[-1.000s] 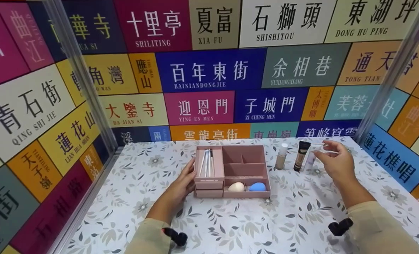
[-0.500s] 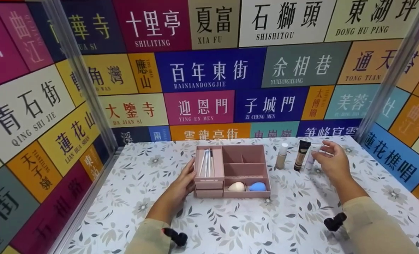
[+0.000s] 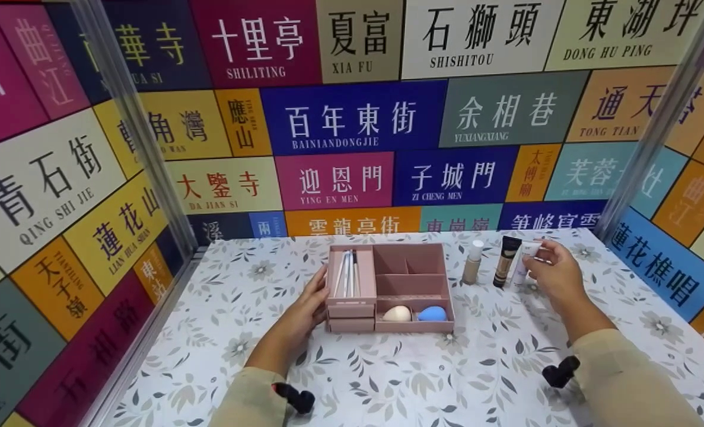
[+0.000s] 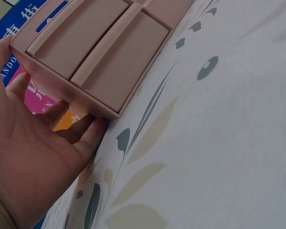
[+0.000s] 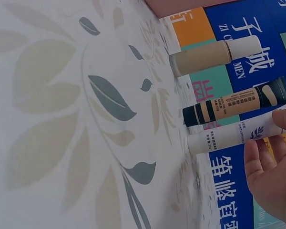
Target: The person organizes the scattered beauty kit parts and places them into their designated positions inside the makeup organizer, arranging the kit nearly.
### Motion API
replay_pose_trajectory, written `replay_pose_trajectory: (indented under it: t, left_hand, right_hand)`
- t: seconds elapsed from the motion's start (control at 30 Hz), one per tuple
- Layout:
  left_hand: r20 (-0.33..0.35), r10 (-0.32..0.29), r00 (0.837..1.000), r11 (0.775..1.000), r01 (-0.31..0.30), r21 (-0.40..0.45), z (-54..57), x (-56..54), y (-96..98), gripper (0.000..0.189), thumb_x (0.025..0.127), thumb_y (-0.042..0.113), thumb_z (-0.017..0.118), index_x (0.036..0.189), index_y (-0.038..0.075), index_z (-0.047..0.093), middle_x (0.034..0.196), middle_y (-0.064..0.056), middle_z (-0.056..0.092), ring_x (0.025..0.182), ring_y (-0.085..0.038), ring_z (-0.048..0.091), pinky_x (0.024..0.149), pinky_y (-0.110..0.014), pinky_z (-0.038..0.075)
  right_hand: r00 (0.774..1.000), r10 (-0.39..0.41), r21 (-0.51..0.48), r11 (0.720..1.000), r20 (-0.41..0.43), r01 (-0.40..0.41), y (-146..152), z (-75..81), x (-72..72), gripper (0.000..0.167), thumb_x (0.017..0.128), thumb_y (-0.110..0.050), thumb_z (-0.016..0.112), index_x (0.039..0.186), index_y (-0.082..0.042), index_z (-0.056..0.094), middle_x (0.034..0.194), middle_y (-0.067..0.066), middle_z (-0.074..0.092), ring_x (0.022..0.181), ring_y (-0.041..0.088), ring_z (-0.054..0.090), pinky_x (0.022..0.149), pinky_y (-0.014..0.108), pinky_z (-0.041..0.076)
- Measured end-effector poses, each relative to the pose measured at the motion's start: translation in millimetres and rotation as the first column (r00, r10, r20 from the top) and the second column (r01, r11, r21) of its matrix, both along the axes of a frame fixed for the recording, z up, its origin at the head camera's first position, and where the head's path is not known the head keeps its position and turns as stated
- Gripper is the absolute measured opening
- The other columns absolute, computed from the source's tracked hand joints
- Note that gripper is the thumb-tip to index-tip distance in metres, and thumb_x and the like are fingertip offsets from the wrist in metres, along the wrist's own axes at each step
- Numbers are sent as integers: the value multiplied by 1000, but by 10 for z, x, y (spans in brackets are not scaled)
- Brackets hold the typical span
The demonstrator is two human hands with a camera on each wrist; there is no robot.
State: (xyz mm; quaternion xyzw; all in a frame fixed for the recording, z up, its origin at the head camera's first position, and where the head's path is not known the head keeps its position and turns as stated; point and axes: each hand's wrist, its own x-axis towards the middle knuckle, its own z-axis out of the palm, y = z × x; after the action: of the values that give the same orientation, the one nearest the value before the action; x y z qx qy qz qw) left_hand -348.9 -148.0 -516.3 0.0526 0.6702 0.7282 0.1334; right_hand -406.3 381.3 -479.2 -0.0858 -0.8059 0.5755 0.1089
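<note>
A pink cosmetics organizer [image 3: 352, 325] stands on the table, thin brushes [image 3: 352, 279] in its left tray. My left hand [image 3: 299, 309] rests along the organizer's left side. In the left wrist view, the fingertips [image 4: 99, 128] lie at the side wall beside two stacked drawers [image 4: 119, 62]. With thumb and fingers, my right hand [image 3: 560, 274] pinches the upper end of a white squeeze tube [image 5: 229, 136], which stands cap down. Left of it stand a black-and-tan concealer tube [image 5: 229, 102] and a foundation bottle [image 5: 202, 58] with a white cap.
Two makeup sponges, one cream [image 3: 397, 314] and one blue [image 3: 432, 314], sit in the organizer's front right compartment. A leaf-patterned cloth [image 3: 399, 379] covers the table. Sign-covered panels [image 3: 352, 118] rise behind and at both sides.
My right hand has moved slightly left and its fingers have closed on the white squeeze tube's upper end. The left hand and the organizer have stayed in place.
</note>
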Motion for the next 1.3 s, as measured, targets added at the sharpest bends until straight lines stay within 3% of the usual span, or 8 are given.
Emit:
replay_pose_trajectory:
  t: [0.17,0.43,0.6,0.73,0.97,1.1,1.3]
  left_hand:
    - [7,7,1000,1000,-7,0,8,9,3,63,105,57,60,160,62,30,179,9,20,161,-23,38,134,-50,30]
    - [15,12,1000,1000,-12,-7,21,-2,5,63,105,57,59,161,61,29,180,9,20,161,-22,37,133,-50,31]
    - [15,6,1000,1000,-6,-8,11,-21,3,63,106,58,58,161,62,29,180,9,18,162,-23,36,133,-50,31]
    - [29,11,1000,1000,-11,-11,11,-25,4,61,105,60,58,159,64,30,180,10,19,162,-22,36,134,-50,30]
    - [30,10,999,1000,-10,-10,12,-13,6,61,106,58,57,161,62,29,179,12,21,161,-21,38,134,-50,29]
    - [34,16,999,1000,-16,-16,16,-15,12,62,107,58,56,162,62,28,178,12,22,160,-21,39,134,-50,29]
    - [62,28,998,999,-27,-17,34,-20,26,57,106,58,58,156,67,32,178,14,23,159,-20,40,134,-49,30]
  right_hand:
    - [1000,-12,30,999,-15,12,-11,14,37,58,103,-25,72,152,-9,46,124,-6,62,97,-6,61,83,18,58]
    - [1000,12,91,996,0,-12,-38,112,138,66,105,-31,69,160,-8,39,147,15,56,107,0,59,83,12,57]
    - [999,31,104,994,24,-33,-104,185,232,69,105,-33,69,162,-12,37,152,17,54,115,9,60,83,10,57]
    - [998,63,95,993,11,-63,-166,215,314,71,105,-33,70,164,-16,34,146,14,57,112,8,62,85,11,58]
    - [984,154,82,986,-92,-147,-273,206,430,67,106,-25,70,161,-15,34,125,-1,61,103,0,64,88,16,60]
    - [977,180,65,983,-117,-173,-332,209,447,67,106,-22,68,161,-11,33,124,-2,61,103,0,65,89,17,60]
    - [974,191,49,981,-125,-187,-456,294,476,61,106,-22,69,158,-15,38,126,3,61,105,1,65,90,16,60]
